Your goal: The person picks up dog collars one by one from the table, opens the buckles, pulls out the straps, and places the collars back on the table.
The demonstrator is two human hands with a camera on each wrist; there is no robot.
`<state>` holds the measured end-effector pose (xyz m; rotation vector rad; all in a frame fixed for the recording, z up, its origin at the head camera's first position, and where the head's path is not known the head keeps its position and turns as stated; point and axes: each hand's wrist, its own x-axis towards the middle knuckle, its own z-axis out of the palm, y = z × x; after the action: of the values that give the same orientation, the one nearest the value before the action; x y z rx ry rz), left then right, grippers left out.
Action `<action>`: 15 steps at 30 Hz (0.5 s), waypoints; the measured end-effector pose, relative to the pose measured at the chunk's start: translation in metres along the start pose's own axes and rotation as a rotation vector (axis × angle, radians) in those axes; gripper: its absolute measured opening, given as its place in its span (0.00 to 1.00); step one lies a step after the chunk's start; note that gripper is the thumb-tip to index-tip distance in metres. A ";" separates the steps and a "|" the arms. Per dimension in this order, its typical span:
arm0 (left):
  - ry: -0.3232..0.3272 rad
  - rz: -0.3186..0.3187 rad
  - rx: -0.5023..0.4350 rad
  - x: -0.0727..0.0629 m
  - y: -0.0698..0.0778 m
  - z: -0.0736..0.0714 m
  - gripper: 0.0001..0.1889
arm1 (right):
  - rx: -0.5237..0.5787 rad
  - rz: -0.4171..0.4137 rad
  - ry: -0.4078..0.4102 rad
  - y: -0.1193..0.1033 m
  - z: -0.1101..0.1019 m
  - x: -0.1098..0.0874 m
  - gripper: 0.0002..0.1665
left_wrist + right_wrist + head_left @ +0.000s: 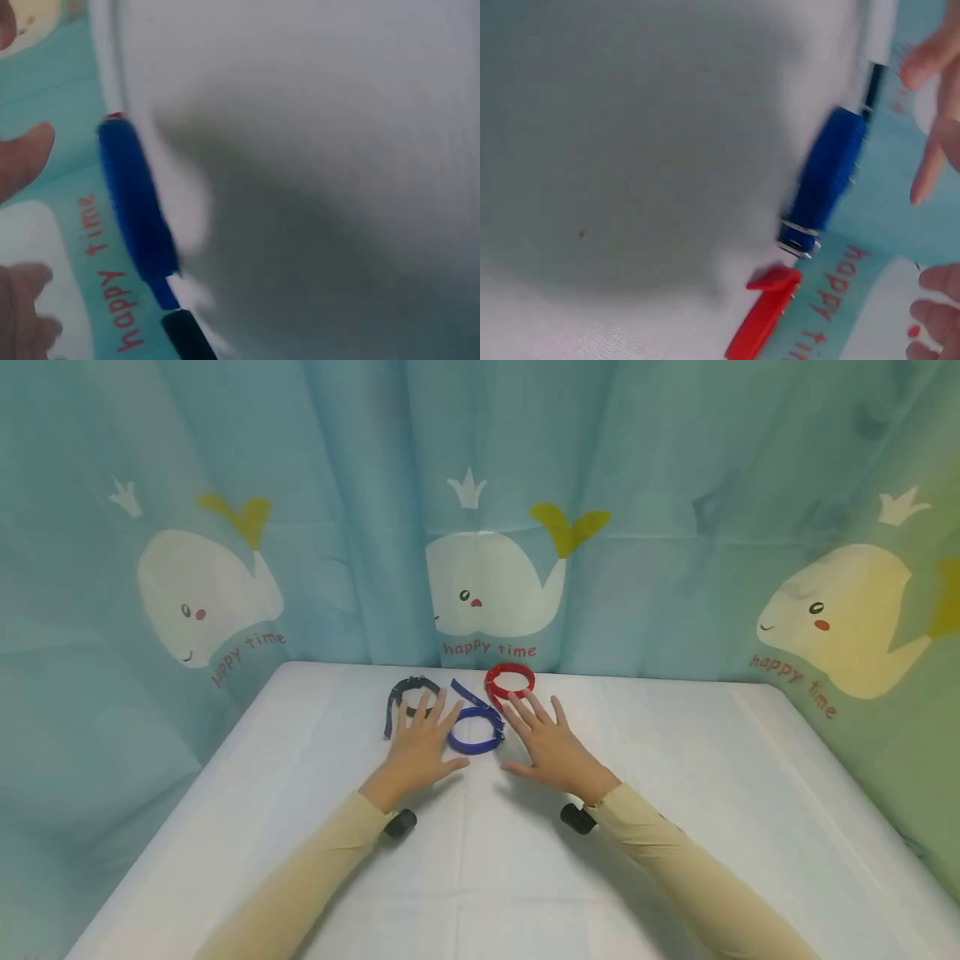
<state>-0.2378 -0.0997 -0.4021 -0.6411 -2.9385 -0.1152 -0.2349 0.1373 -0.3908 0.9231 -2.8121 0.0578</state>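
Blue collar: we see the blue collar (477, 729) lying flat on the table as a closed loop, straight ahead of us and between our two hands, with its loose strap tail running up and to the left toward the curtain.
Long axis: loop and tail together stretch on a diagonal, from near right to far left; in the wrist views the blue collar (135, 206) (825, 180) shows edge-on as a thick blurred band.
Left hand: our left hand (422, 741) lies flat with fingers spread and straight, holding nothing; its forefinger tip comes up to the blue loop's left edge, though we cannot tell whether it touches.
Right hand: our right hand (546, 742) is likewise flat and spread, empty, its nearest fingertips just beside the loop's right edge and just short of the red collar (510, 681).
Nearer hand: we judge both about equally near, the left a shade closer to the loop, the right closer to the buckle end.
Neighbours: the black collar (408, 695) sits just left of the blue one, partly under our left fingertips; the red one lies beyond and to the right, near the blue tail's end.
Surface: a white table cover (675, 793), smooth, with faint fold lines.
Room: a teal curtain (360, 527) printed with white whales and "happy time" hangs closely round the table's far and side edges.
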 end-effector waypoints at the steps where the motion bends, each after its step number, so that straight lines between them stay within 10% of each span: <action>1: -0.023 0.027 0.001 0.001 -0.002 0.001 0.45 | -0.012 -0.038 -0.015 -0.001 0.001 0.003 0.50; 6: -0.100 0.172 0.032 0.008 -0.011 0.001 0.38 | -0.075 -0.182 -0.102 -0.001 0.005 0.016 0.45; 15: -0.023 0.429 0.168 0.026 -0.018 0.000 0.09 | -0.114 -0.259 -0.199 0.009 0.012 0.026 0.33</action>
<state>-0.2684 -0.1051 -0.3988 -1.2236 -2.7149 0.1810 -0.2626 0.1284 -0.3982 1.3204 -2.8056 -0.2391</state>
